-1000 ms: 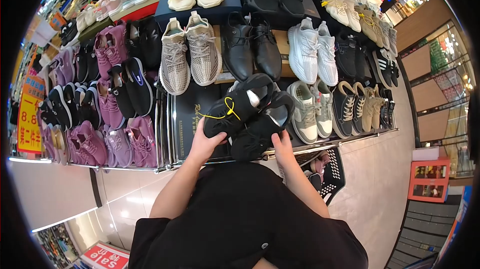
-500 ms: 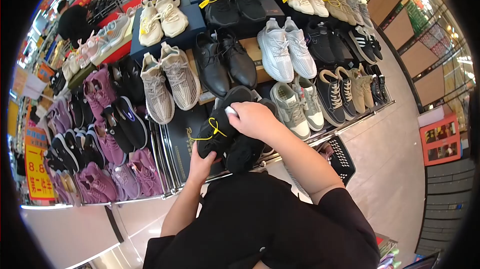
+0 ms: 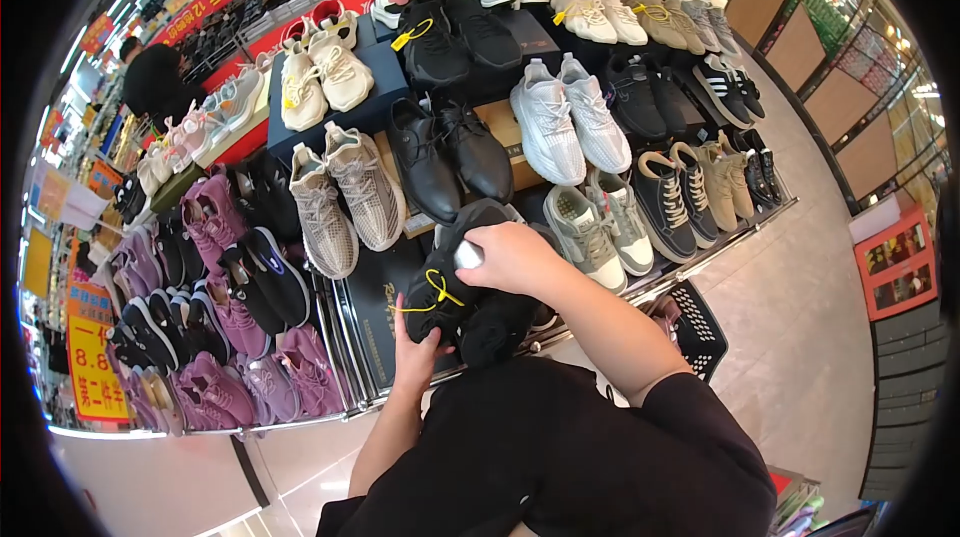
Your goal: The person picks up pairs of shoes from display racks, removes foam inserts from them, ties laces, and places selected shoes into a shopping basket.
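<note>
left hand (image 3: 416, 355) holds black shoe (image 3: 432, 311); yellow sign (image 3: 98, 377) reads "8.8"

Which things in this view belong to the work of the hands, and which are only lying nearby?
Job in hand:
black sneakers, left hand on one
yellow tie
white wad at the right hand

Just nearby:
black leather shoes
white sneakers
purple shoes
black basket

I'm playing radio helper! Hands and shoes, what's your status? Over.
Left hand holding a black shoe near its yellow tie. Right hand at the shoe's opening, by a white bit. Second black shoe close beside.
</note>
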{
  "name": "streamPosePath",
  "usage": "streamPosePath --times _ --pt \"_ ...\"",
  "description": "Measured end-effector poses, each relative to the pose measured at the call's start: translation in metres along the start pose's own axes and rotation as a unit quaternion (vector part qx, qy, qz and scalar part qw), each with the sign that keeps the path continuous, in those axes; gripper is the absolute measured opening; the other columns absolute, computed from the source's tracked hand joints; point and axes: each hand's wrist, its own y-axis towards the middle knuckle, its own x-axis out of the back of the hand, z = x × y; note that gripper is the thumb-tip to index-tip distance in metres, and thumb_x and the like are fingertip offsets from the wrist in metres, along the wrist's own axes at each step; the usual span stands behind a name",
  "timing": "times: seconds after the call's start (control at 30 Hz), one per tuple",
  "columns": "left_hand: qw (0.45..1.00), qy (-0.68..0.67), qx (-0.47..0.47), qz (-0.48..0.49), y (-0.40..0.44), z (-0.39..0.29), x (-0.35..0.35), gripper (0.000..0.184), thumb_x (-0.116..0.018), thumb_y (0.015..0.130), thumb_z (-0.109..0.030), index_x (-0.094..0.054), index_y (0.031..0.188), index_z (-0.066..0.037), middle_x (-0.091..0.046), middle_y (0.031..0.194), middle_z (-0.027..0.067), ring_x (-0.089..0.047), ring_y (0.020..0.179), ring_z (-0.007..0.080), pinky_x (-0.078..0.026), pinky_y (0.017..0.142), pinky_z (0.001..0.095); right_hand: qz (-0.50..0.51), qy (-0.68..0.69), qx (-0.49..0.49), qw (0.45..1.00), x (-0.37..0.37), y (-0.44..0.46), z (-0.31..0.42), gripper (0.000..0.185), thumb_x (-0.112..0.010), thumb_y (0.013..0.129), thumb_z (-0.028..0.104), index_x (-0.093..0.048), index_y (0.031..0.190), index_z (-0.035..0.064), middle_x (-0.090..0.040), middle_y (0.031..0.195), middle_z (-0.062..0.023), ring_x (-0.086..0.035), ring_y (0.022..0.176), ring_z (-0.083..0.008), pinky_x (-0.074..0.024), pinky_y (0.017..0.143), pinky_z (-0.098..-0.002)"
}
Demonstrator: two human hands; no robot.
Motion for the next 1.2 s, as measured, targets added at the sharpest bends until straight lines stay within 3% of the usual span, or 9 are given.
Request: streamPosePath --times 0.2,0.37,0.5,0.6,0.7,0.93,1.07,1.13,1.2 --pt "0.999 0.020 -0.033 0.023 0.004 0.008 0.003 0.083 -0.051 0.093 0.005 -0.008 0.155 -0.029 -0.048 0.139 0.0121 -0.063 0.111 0.0269 -0.061 0.070 0.0348 -0.016 0.056 -0.025 0.998 0.013 -0.017 -0.014 0.053 -0.077 0.071 0.040 -0.069 0.109 0.0048 -0.069 0.085 -0.0197 -0.068 0.076 -0.0341 -0.0545 0.073 -0.0404" --pt "0.998 0.026 -0.055 0.009 0.008 0.007 0.004 0.061 -0.045 0.104 -0.024 -0.012 0.155 -0.029 -0.051 0.135 0.0118 -0.067 0.104 0.0250 -0.062 0.064 0.0345 -0.085 -0.042 0.053 0.994 -0.007 -0.034 -0.018 0.044 -0.076 0.074 0.041 -0.064 0.096 0.0045 -0.067 0.078 -0.0147 -0.067 0.070 -0.0314 -0.0534 0.062 -0.0394" --pt "0.998 0.051 -0.006 -0.023 0.016 -0.002 -0.002 0.050 -0.045 0.104 -0.023 -0.028 0.151 -0.021 -0.060 0.113 0.0080 -0.068 0.083 0.0155 -0.058 0.051 0.0278 -0.144 -0.070 0.049 0.986 -0.026 -0.049 -0.011 0.045 -0.076 0.075 0.040 -0.063 0.101 0.0052 -0.066 0.077 -0.0114 -0.067 0.070 -0.0288 -0.0533 0.061 -0.0390" --pt "0.994 0.107 -0.013 -0.027 0.016 -0.007 -0.011 0.049 -0.044 0.105 -0.023 -0.028 0.151 -0.020 -0.061 0.107 0.0072 -0.067 0.078 0.0139 -0.055 0.046 0.0254 -0.170 -0.052 0.042 0.983 -0.023 -0.051 -0.011 0.048 -0.079 0.073 0.036 -0.065 0.106 0.0038 -0.069 0.082 -0.0112 -0.069 0.075 -0.0279 -0.0547 0.064 -0.0377" --pt "0.993 0.113 -0.012 -0.033 0.019 -0.007 -0.015 0.047 -0.043 0.105 -0.022 -0.029 0.150 -0.019 -0.061 0.112 0.0088 -0.068 0.073 0.0148 -0.052 0.043 0.0238 -0.219 0.011 0.014 0.975 -0.010 -0.052 -0.011 0.053 -0.083 0.068 0.031 -0.067 0.110 0.0012 -0.072 0.094 -0.0138 -0.070 0.079 -0.0280 -0.0564 0.071 -0.0357" --pt "0.993 0.112 0.014 -0.043 0.018 -0.017 -0.023 0.047 -0.043 0.105 -0.021 -0.031 0.150 -0.017 -0.062 0.113 0.0099 -0.068 0.067 0.0170 -0.050 0.041 0.0235 -0.245 -0.008 -0.015 0.969 -0.004 -0.060 -0.004 0.054 -0.083 0.068 0.030 -0.067 0.110 0.0008 -0.071 0.094 -0.0138 -0.070 0.077 -0.0275 -0.0562 0.070 -0.0354" --pt "0.990 0.132 0.013 -0.050 0.020 -0.020 -0.026 0.047 -0.044 0.105 -0.024 -0.031 0.149 -0.017 -0.064 0.111 0.0095 -0.069 0.066 0.0171 -0.050 0.041 0.0235 -0.313 -0.052 -0.017 0.948 0.009 -0.065 0.000 0.054 -0.082 0.070 0.031 -0.064 0.111 0.0017 -0.067 0.088 -0.0079 -0.068 0.069 -0.0272 -0.0543 0.061 -0.0344" --pt "0.991 0.113 0.030 -0.062 0.022 -0.016 -0.025 0.047 -0.044 0.105 -0.026 -0.032 0.149 -0.018 -0.065 0.109 0.0090 -0.069 0.066 0.0172 -0.049 0.041 0.0237 -0.402 -0.013 -0.036 0.915 0.028 -0.071 0.000 0.056 -0.082 0.072 0.023 -0.062 0.118 -0.0012 -0.069 0.095 -0.0099 -0.070 0.072 -0.0221 -0.0556 0.065 -0.0306" --pt "0.993 0.102 0.039 -0.047 0.026 -0.012 -0.019 0.047 -0.045 0.105 -0.028 -0.032 0.149 -0.019 -0.067 0.107 0.0088 -0.069 0.066 0.0181 -0.049 0.041 0.0241 -0.437 0.151 -0.060 0.885 0.056 -0.081 0.006 0.056 -0.077 0.078 0.001 -0.055 0.129 -0.0076 -0.065 0.117 -0.0176 -0.065 0.098 -0.0172 -0.0545 0.079 -0.0282"
